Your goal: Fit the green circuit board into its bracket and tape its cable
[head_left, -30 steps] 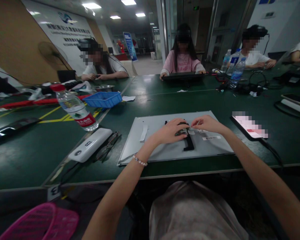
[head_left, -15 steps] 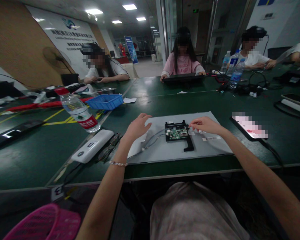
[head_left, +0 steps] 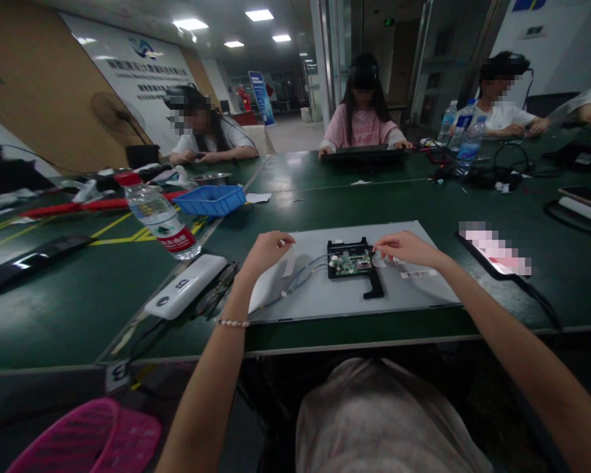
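A green circuit board (head_left: 349,263) sits in a black plastic bracket (head_left: 373,286) on a grey metal panel (head_left: 315,305). Grey cables (head_left: 305,270) run from the board's left side toward the panel's near left corner. Over the panel's left part, my left hand (head_left: 268,253) has its fingertips drawn together; a pale translucent strip (head_left: 289,264) shows just below them, and whether they hold it is unclear. At the bracket's right edge, the fingers of my right hand (head_left: 408,248) are pinched together; what they grip is too small to make out.
Left of the panel are a white power bank (head_left: 186,286), glasses (head_left: 217,289), a water bottle (head_left: 165,223) and a blue tray (head_left: 211,201). A phone (head_left: 492,251) with a cable lies to the right. Several people sit across the table; a pink basket (head_left: 128,437) stands below left.
My left hand's fingers have drawn together from a spread pose, and the hand has dropped slightly. My right hand stays pinched beside the bracket. The view has shifted a little.
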A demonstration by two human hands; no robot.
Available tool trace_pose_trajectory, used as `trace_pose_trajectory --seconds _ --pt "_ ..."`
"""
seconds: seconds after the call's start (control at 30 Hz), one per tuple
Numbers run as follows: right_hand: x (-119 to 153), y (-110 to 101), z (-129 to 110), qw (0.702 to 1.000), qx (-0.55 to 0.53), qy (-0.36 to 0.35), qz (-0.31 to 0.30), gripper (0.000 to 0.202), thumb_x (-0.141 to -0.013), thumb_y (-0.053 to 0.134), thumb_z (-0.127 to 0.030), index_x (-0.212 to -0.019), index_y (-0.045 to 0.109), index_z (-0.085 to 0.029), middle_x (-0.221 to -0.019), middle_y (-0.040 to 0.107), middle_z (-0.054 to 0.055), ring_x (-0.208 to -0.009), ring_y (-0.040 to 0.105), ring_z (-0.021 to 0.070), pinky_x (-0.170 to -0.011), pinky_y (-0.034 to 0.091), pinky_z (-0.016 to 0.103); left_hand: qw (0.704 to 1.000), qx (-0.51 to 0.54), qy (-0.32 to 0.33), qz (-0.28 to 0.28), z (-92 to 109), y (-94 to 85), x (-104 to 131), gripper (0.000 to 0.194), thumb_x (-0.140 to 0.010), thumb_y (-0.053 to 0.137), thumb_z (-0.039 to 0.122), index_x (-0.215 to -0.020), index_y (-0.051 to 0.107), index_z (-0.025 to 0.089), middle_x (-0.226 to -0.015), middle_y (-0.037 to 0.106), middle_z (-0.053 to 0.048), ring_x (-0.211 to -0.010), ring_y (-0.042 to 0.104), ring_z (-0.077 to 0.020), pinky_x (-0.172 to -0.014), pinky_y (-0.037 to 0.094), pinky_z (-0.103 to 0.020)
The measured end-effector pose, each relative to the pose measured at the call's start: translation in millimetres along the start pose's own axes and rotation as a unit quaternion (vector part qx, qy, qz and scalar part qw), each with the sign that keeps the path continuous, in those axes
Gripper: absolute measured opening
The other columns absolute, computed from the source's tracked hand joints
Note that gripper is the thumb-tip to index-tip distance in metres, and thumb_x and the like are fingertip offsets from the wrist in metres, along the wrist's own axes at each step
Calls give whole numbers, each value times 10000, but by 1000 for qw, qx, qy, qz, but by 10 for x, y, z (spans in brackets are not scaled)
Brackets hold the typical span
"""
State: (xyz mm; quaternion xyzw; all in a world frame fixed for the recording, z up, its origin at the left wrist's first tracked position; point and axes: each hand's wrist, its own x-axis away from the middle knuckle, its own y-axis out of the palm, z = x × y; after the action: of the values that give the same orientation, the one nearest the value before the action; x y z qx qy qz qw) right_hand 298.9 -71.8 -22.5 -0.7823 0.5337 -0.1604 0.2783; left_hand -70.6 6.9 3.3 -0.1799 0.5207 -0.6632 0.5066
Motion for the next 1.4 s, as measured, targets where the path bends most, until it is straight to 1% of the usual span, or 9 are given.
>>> trace_pose_trajectory --seconds 0.1,0.2,0.3,0.5,0.7,0.87,1.1,1.27,1.4 --pt "2 6 6 1000 -1 6 -2 331 -895 504 -396 -1031 683 -153 -838 695 68 -689 622 144 -607 458 258 991 122 -28 39 51 -75 1 270 -741 588 324 -909 727 166 -859 708 -47 -746 606 -158 -697 449 -242" --pt "-1 15 15 1000 2 2 -6 322 -895 503 -393 -1025 687 -164 -837 697 59 -692 628 145 -644 468 271 958 265 -73 88 113 -140 18 317 -729 638 376 -954 708 166 -863 701 -44 -702 592 -128 -633 445 -226" --pt "-7 23 21 1000 2 -6 -10 303 -886 508 -382 -1007 688 -169 -823 693 46 -693 632 149 -666 472 279 938 321 -112 62 148 -148 49 320 -689 685 382 -923 704 164 -839 690 -40 -672 577 -110 -599 436 -214" --pt "1 33 5 1000 8 -5 -11 278 -884 501 -339 -996 687 -164 -819 695 45 -690 634 150 -662 473 274 945 285 -147 -68 177 -29 84 329 -611 722 367 -855 709 146 -691 658 -22 -604 563 -115 -547 431 -214" --pt "12 30 -45 1000 23 -13 -12 281 -896 498 -346 -1003 689 -170 -833 701 51 -702 646 167 -683 484 298 941 272 -179 -91 233 49 91 293 -586 714 327 -811 692 141 -642 636 -11 -596 594 -137 -583 503 -256" --pt "38 86 -304 990 103 -59 81 292 -922 470 -326 -1071 681 -190 -1026 700 78 -888 647 207 -800 485 336 972 175 -128 -89 197 36 89 290 -653 657 343 -867 693 151 -772 686 -40 -601 607 -151 -569 482 -253" --pt "126 654 -819 958 200 -202 45 476 -929 481 -355 -1377 476 -194 -1413 486 108 -1287 455 260 -1072 365 419 999 -35 2 41 474 -53 302 268 -812 517 286 -1008 664 176 -1034 644 -74 -816 623 -182 -806 483 -308" --pt "50 1125 -976 937 262 -229 28 501 -909 527 -382 -1347 498 -142 -1392 501 160 -1316 424 291 -1089 343 435 991 -127 8 27 809 60 660 240 -878 428 217 -927 658 171 -976 661 -94 -932 620 -237 -875 470 -352" --pt "22 1344 -985 934 273 -229 25 534 -890 544 -445 -1319 517 -128 -1347 537 186 -1307 426 314 -1100 304 485 984 -175 -4 19 927 198 822 226 -863 450 173 -986 640 184 -1027 674 -102 -988 614 -257 -890 468 -378"
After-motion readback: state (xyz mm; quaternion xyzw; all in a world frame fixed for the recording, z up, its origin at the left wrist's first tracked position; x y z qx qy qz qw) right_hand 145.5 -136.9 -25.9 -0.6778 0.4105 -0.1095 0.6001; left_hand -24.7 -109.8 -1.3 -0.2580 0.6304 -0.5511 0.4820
